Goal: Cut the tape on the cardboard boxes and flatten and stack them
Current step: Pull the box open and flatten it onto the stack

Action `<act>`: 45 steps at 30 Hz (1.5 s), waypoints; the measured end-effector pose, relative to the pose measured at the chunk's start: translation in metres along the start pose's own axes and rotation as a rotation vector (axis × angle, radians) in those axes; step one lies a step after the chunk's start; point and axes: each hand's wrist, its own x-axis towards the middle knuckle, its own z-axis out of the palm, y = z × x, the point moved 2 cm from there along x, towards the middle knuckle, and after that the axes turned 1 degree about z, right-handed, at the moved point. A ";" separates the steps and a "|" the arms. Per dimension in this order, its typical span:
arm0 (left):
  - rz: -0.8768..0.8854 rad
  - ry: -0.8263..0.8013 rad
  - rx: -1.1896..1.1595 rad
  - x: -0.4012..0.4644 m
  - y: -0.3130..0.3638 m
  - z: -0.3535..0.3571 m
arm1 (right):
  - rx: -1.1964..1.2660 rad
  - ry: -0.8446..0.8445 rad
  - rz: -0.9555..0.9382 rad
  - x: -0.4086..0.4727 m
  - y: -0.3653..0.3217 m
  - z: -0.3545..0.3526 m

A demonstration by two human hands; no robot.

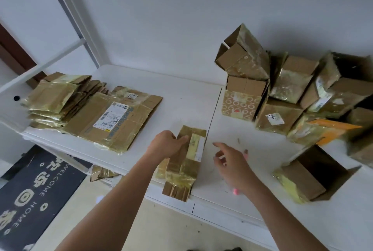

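Observation:
A small flattened cardboard box (pixel 184 167) wrapped in shiny yellowish tape lies at the front edge of the white table (pixel 181 97), overhanging it slightly. My left hand (pixel 167 143) grips the box's far left end. My right hand (pixel 232 162) hovers just right of the box, apart from it, with the index finger stretched out; a pink cutter (pixel 235 191) shows below the palm and at its far side, held in the curled fingers. At the table's left lies a stack of flattened boxes (pixel 90 109). A pile of unflattened boxes (pixel 282 89) fills the back right.
An open box (pixel 302 180) lies on its side at the front right. A white metal shelf frame (pixel 66 14) rises at the left. On the floor are a dark welcome mat (pixel 36 190) and a cardboard scrap (pixel 101 173) under the table edge.

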 end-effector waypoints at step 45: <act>-0.054 0.143 -0.296 -0.003 -0.020 -0.001 | 0.280 0.107 -0.091 0.016 -0.030 0.032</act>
